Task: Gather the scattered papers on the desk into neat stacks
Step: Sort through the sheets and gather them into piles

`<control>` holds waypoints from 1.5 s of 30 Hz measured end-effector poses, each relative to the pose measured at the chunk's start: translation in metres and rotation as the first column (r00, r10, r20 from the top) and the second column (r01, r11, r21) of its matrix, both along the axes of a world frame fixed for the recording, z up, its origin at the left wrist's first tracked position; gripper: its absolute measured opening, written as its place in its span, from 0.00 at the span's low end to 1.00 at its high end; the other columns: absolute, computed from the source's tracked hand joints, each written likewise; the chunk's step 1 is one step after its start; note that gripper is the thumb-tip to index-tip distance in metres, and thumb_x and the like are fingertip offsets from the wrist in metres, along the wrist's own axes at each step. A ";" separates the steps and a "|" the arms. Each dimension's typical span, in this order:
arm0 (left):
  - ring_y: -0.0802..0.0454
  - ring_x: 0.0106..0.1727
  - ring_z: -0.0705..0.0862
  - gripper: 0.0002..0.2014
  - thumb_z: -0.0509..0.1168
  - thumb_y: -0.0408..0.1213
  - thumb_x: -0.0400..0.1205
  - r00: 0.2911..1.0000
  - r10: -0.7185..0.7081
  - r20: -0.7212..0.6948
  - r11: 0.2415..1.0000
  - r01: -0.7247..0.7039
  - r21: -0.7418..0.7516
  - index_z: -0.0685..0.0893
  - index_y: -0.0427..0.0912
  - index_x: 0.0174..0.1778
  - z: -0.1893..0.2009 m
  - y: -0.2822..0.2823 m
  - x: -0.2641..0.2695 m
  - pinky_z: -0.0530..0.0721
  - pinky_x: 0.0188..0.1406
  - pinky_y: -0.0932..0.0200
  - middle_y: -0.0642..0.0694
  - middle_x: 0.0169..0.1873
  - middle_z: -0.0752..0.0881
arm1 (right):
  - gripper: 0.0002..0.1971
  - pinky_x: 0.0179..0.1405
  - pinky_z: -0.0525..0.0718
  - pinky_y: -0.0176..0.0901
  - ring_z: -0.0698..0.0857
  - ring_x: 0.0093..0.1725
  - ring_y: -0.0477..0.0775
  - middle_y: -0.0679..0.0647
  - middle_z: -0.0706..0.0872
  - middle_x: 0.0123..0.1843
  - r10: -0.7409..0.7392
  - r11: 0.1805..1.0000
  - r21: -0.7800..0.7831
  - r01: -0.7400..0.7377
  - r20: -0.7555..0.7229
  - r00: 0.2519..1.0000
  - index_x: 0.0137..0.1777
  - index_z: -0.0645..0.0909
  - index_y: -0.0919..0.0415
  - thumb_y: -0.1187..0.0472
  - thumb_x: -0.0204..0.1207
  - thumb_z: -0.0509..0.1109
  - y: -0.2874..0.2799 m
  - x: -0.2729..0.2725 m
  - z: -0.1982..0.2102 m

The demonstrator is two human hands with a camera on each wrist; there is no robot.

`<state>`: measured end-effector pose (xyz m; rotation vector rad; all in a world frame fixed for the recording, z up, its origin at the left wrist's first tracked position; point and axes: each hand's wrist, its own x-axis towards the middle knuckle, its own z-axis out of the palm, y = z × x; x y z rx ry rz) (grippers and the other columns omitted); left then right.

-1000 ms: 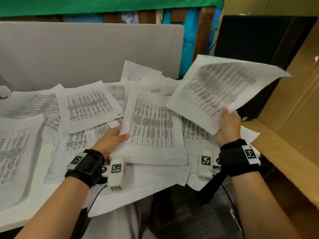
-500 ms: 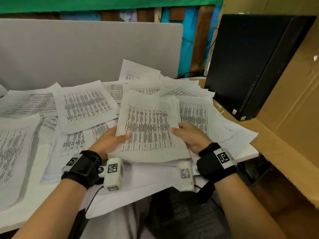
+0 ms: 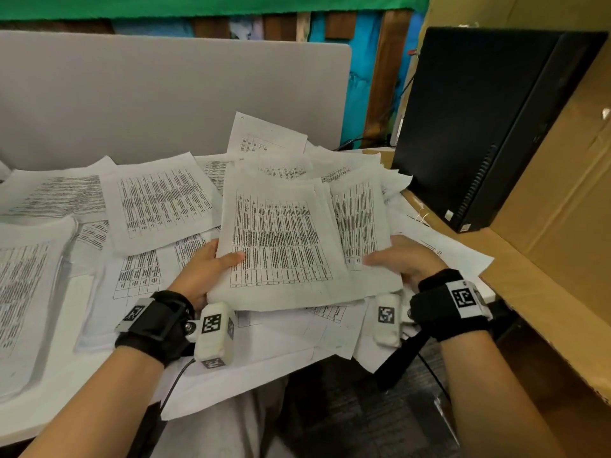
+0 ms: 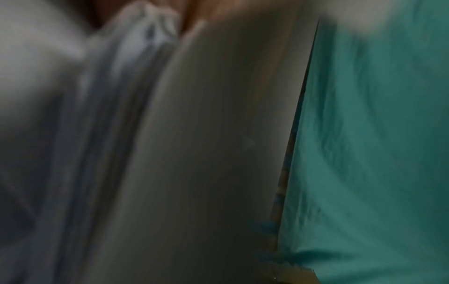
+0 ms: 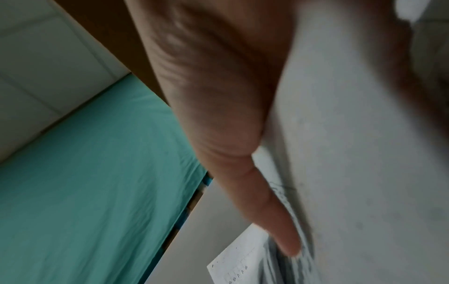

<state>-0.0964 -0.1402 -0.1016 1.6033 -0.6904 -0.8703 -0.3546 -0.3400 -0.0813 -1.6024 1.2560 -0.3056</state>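
A thick stack of printed papers (image 3: pixel 284 246) sits in the middle of the desk, its near edge raised. My left hand (image 3: pixel 211 266) grips its left edge with the thumb on top. My right hand (image 3: pixel 400 259) pinches the right edge, thumb lying on the top sheets and fingers beneath. Loose printed sheets (image 3: pixel 158 200) lie scattered around and under the stack. Another pile (image 3: pixel 23 292) lies at the far left. The left wrist view shows only blurred paper edges (image 4: pixel 136 96). In the right wrist view my thumb (image 5: pixel 243 134) lies along the paper (image 5: pixel 352 173).
A black computer tower (image 3: pixel 489 127) stands at the back right, next to a large cardboard box (image 3: pixel 562 209). A grey divider panel (image 3: pixel 165 94) closes off the back of the white desk (image 3: pixel 66 408). Sheets overhang the desk's front edge.
One second ago my right hand held a sheet up at the right. It laid that sheet on the middle stack and now grips the stack's right edge. The left hand stayed on the left edge.
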 end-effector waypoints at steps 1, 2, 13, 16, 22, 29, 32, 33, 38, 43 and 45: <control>0.57 0.35 0.91 0.13 0.64 0.27 0.82 1.000 -0.004 -0.009 1.000 0.004 0.006 0.78 0.36 0.63 -0.001 -0.001 0.001 0.86 0.27 0.65 0.41 0.50 0.88 | 0.11 0.43 0.86 0.45 0.88 0.49 0.55 0.57 0.90 0.51 -0.052 0.994 -0.093 0.054 0.022 0.998 0.59 0.83 0.61 0.65 0.78 0.72 -0.003 0.000 0.001; 0.56 0.36 0.91 0.13 0.64 0.25 0.82 1.000 -0.008 -0.023 1.000 0.008 0.005 0.78 0.37 0.62 -0.002 -0.001 0.001 0.86 0.28 0.64 0.42 0.50 0.88 | 0.10 0.47 0.85 0.46 0.87 0.50 0.56 0.57 0.88 0.52 -0.133 0.967 -0.207 0.149 0.092 0.987 0.58 0.83 0.63 0.63 0.79 0.69 -0.007 -0.003 0.003; 0.40 0.53 0.88 0.15 0.68 0.38 0.81 0.995 0.056 0.078 0.998 -0.057 0.016 0.82 0.35 0.62 -0.005 -0.006 -0.002 0.85 0.59 0.41 0.37 0.55 0.89 | 0.12 0.40 0.86 0.34 0.85 0.48 0.47 0.52 0.87 0.52 -0.245 0.938 -0.045 0.342 0.612 0.752 0.66 0.81 0.61 0.66 0.87 0.61 0.013 0.001 0.032; 0.45 0.58 0.87 0.22 0.60 0.52 0.84 0.994 0.090 0.068 0.994 -0.094 0.051 0.83 0.39 0.64 -0.002 -0.006 -0.002 0.81 0.64 0.43 0.41 0.59 0.87 | 0.14 0.41 0.86 0.42 0.86 0.53 0.55 0.58 0.88 0.60 -0.130 0.989 0.006 0.146 0.491 0.862 0.69 0.80 0.64 0.67 0.87 0.61 0.030 0.024 0.021; 0.45 0.57 0.87 0.23 0.61 0.54 0.83 0.997 0.041 -0.064 0.997 -0.037 0.063 0.82 0.41 0.66 0.007 -0.005 -0.007 0.81 0.64 0.43 0.43 0.57 0.89 | 0.11 0.64 0.84 0.61 0.88 0.59 0.62 0.62 0.89 0.60 0.145 0.989 -0.055 -0.136 0.202 0.969 0.56 0.85 0.58 0.69 0.82 0.63 0.048 0.051 -0.005; 0.40 0.62 0.85 0.19 0.60 0.49 0.85 0.967 -0.061 -0.248 0.998 0.064 0.006 0.81 0.42 0.66 0.023 -0.007 -0.011 0.78 0.68 0.40 0.38 0.62 0.86 | 0.18 0.46 0.84 0.33 0.88 0.57 0.46 0.50 0.89 0.62 0.268 0.963 -0.077 -0.258 0.193 0.944 0.69 0.81 0.58 0.66 0.80 0.71 0.048 0.036 0.007; 0.39 0.62 0.83 0.18 0.61 0.26 0.83 0.999 0.030 -0.030 0.997 -0.028 0.068 0.76 0.36 0.70 0.019 -0.010 -0.009 0.78 0.68 0.38 0.36 0.65 0.83 | 0.18 0.56 0.86 0.43 0.88 0.59 0.51 0.52 0.88 0.63 0.201 0.979 -0.074 -0.190 0.189 0.961 0.66 0.80 0.58 0.56 0.78 0.74 0.048 0.031 0.008; 0.39 0.63 0.83 0.19 0.61 0.24 0.83 0.999 0.043 -0.002 0.997 -0.042 0.064 0.75 0.36 0.72 0.021 -0.008 -0.009 0.78 0.67 0.38 0.37 0.65 0.83 | 0.25 0.61 0.85 0.47 0.86 0.62 0.52 0.52 0.86 0.66 0.150 0.986 -0.098 -0.134 0.177 0.973 0.68 0.78 0.58 0.49 0.76 0.75 0.048 0.029 0.009; 0.44 0.63 0.84 0.20 0.60 0.29 0.85 1.000 0.021 -0.013 0.984 -0.023 -0.174 0.72 0.43 0.74 0.051 0.009 -0.008 0.79 0.67 0.38 0.43 0.65 0.84 | 0.25 0.66 0.84 0.51 0.87 0.65 0.57 0.59 0.87 0.68 0.053 0.989 0.090 -0.117 0.522 0.851 0.73 0.77 0.65 0.52 0.80 0.70 0.050 0.031 0.035; 0.64 0.71 0.70 0.23 0.51 0.45 0.89 0.918 0.163 0.362 0.911 0.001 -0.411 0.61 0.47 0.80 0.120 0.028 -0.022 0.68 0.67 0.68 0.60 0.71 0.70 | 0.21 0.67 0.84 0.55 0.86 0.67 0.55 0.56 0.86 0.69 0.274 0.961 -0.220 -0.168 0.680 0.680 0.77 0.74 0.59 0.63 0.85 0.64 0.073 0.066 0.105; 0.77 0.67 0.67 0.23 0.47 0.44 0.90 0.845 0.284 0.454 0.856 -0.010 -0.517 0.58 0.41 0.81 0.144 0.034 -0.019 0.64 0.59 0.85 0.61 0.69 0.67 | 0.21 0.70 0.82 0.49 0.84 0.69 0.50 0.53 0.84 0.71 0.364 0.910 -0.400 -0.114 0.634 0.682 0.78 0.72 0.59 0.61 0.86 0.63 0.084 0.081 0.125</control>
